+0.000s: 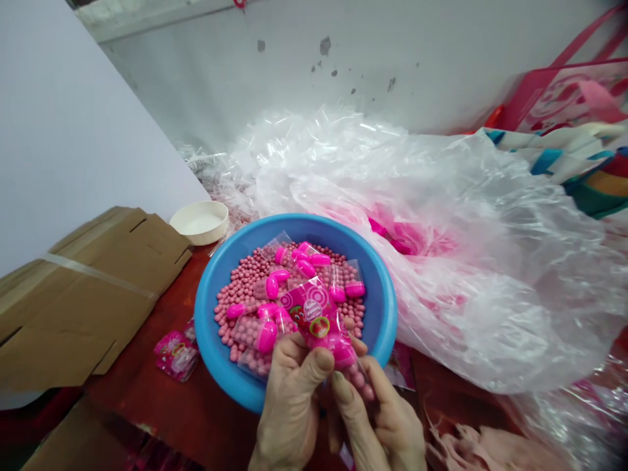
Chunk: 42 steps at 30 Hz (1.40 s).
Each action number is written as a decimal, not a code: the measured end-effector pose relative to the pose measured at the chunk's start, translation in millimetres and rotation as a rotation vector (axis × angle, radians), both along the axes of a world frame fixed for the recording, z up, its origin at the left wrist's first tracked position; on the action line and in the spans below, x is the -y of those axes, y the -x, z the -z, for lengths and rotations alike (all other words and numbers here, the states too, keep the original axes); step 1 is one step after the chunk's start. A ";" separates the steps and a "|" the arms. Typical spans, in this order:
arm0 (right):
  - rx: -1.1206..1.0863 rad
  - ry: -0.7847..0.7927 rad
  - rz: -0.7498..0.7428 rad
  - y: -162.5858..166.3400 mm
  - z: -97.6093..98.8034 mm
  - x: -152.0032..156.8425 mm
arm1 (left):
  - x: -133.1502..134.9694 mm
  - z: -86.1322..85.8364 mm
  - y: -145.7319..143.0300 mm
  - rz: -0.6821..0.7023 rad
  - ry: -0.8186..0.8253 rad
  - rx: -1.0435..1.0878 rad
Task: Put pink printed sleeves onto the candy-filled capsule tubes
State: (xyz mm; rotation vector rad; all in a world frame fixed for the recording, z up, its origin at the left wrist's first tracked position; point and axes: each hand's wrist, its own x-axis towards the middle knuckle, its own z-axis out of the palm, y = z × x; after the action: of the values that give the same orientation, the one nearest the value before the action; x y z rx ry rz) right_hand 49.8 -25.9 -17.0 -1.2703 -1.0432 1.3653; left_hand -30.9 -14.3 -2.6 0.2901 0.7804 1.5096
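Observation:
Both my hands hold a pink printed packet [314, 307] with a bright pink cap and pink balls in its clear lower part, just over the near rim of a blue basin [294, 219]. My left hand [289, 396] pinches it at the left, thumb on its front. My right hand [377, 415] grips the lower end, with thumb and fingers around the ball-filled part. Inside the basin lie many loose pink balls [248, 269] and several clear containers with pink caps [267, 333], some filled with balls.
Folded cardboard [93, 288] lies to the left, near a white bowl [200, 222] and small pink packets [176, 353] on the red tabletop [147, 399]. Crumpled clear plastic [466, 275] spreads across the back and right, against the wall [294, 72]. Pinkish cloth [490, 448] lies at bottom right.

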 end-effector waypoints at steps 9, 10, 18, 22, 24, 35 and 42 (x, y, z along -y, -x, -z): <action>-0.103 -0.093 -0.039 -1.8 -2.2 -0.3 | 4.2 4.4 4.2 0.061 -0.064 0.002; -0.046 -0.139 -0.044 -1.7 -1.4 -0.7 | 3.8 5.2 3.9 0.030 -0.064 -0.005; 0.320 -0.416 -0.112 -2.5 9.2 -2.3 | -1.6 0.1 3.5 -0.118 -0.004 -0.076; 0.272 -0.334 -0.092 -4.9 4.9 -2.1 | 1.2 1.0 5.6 -0.037 -0.043 -0.080; 0.252 -0.314 -0.062 -4.3 2.7 -0.2 | 2.7 2.2 6.5 -0.006 -0.064 -0.067; 0.331 -0.491 -0.245 -15.5 11.8 -6.9 | 0.7 1.7 4.3 -0.048 0.074 0.066; 0.198 -0.158 -0.224 -7.7 4.6 -0.5 | -3.1 -1.8 0.3 -0.085 0.092 0.068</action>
State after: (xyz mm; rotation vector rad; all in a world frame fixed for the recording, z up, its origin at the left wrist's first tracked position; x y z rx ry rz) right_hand 57.5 -25.4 -21.6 -1.2168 -1.4378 1.3100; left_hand -31.2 -11.2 -0.9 0.1380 0.8140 1.5503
